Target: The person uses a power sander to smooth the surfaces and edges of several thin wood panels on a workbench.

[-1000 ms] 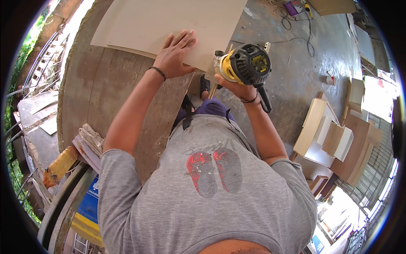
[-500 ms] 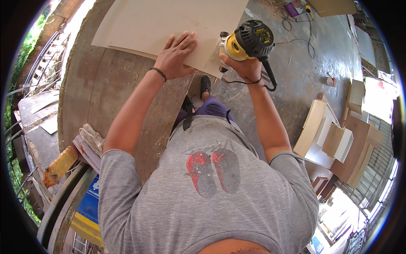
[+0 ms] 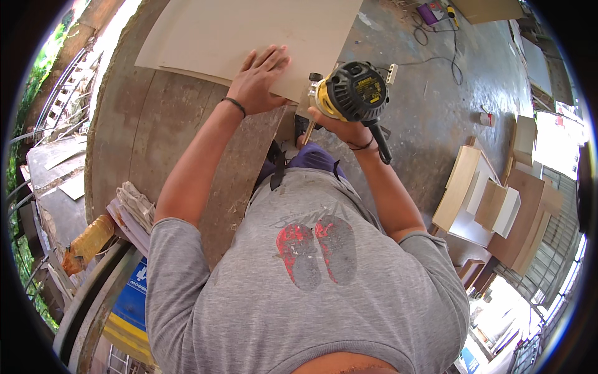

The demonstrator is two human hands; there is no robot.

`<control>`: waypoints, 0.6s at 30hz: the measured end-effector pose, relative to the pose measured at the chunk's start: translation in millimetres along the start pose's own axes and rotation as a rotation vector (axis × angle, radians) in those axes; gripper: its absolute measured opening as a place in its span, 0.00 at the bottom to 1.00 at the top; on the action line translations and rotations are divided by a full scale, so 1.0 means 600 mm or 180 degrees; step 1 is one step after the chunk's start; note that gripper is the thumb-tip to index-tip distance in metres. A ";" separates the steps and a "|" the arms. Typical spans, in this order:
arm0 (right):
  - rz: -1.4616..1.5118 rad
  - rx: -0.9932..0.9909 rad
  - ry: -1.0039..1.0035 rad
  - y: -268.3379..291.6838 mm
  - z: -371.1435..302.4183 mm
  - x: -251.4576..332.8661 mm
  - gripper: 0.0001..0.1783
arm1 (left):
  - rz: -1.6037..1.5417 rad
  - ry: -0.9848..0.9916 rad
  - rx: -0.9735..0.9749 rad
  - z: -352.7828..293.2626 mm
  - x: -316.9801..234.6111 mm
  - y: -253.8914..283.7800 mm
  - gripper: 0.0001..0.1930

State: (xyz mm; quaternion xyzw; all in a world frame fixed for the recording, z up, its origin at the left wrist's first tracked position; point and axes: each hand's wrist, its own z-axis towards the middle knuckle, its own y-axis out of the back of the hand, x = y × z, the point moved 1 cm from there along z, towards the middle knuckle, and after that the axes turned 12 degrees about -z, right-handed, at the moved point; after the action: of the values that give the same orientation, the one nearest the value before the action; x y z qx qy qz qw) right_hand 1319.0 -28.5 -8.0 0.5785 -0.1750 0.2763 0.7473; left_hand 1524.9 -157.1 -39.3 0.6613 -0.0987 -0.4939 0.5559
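Note:
A pale flat board (image 3: 212,37) lies on the brown wooden workbench (image 3: 180,124), its right edge overhanging the floor. My left hand (image 3: 258,78) rests flat on the board's near right part, fingers spread. My right hand (image 3: 342,128) is wrapped round the body of a yellow and black trim router (image 3: 355,92). The router is at the board's near right corner, with its black cord end pointing toward me. Its bit and the underside of its base are hidden, so I cannot tell whether it touches the edge.
A power cord (image 3: 430,60) runs across the grey floor toward a purple box (image 3: 430,14). Wooden cabinet parts (image 3: 467,193) stand on the right, near a small paint can (image 3: 487,119). Scrap wood and a tape-wrapped bundle (image 3: 90,243) lie at the left.
My right hand has drawn the router toward me and slightly left, from the board's right edge to its near corner. My left hand has stayed in place.

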 end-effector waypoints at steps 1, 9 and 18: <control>0.0094 0.0003 -0.0072 -0.004 -0.005 -0.002 0.26 | -0.0031 -0.0018 -0.0022 0.000 0.000 -0.001 0.43; 0.0117 -0.0313 -0.0275 -0.020 -0.009 -0.002 0.22 | 0.0100 0.0025 0.0050 0.003 0.005 0.001 0.44; -0.0243 -0.0491 -0.0030 -0.023 -0.049 0.019 0.24 | 0.0017 0.0019 0.0145 0.000 0.004 0.004 0.44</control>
State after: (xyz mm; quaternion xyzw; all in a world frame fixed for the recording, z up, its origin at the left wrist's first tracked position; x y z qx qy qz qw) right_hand 1334.7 -0.5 -19.7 0.5267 -0.1771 0.2305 0.7988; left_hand 1527.2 -159.9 -38.5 0.6750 -0.1100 -0.4880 0.5423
